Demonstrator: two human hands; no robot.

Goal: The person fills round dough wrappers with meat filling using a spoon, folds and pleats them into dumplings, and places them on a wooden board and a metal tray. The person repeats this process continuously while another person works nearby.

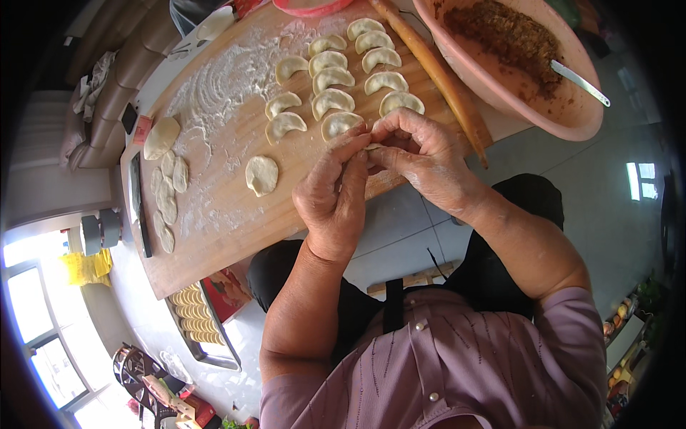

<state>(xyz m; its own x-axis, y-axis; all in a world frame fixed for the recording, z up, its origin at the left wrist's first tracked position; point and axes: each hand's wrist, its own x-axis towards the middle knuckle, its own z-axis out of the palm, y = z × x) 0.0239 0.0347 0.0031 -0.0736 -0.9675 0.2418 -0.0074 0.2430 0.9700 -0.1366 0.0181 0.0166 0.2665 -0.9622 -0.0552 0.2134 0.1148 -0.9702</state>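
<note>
My left hand point(338, 182) and my right hand point(420, 158) meet fingertip to fingertip over the near edge of a floured wooden board point(225, 214). Between the fingers they pinch a piece of dough point(373, 146), mostly hidden by them. Just beyond the hands, crescent dumplings point(332, 100) lie in rows. One flattened dough wrapper point(262, 175) rests left of my left hand. Farther left are several small dough pieces point(166, 199) and a larger dough lump point(162, 138). A pink basin point(581, 115) at the upper right holds brown filling point(504, 40) with a white-handled utensil point(579, 82) in it.
A long wooden rolling pin point(434, 75) lies between the dumplings and the basin. A knife point(140, 214) with a black handle sits along the board's left edge. Below the board, a metal tray point(214, 351) holds rows of dumplings. A red-rimmed bowl point(313, 7) stands at the top.
</note>
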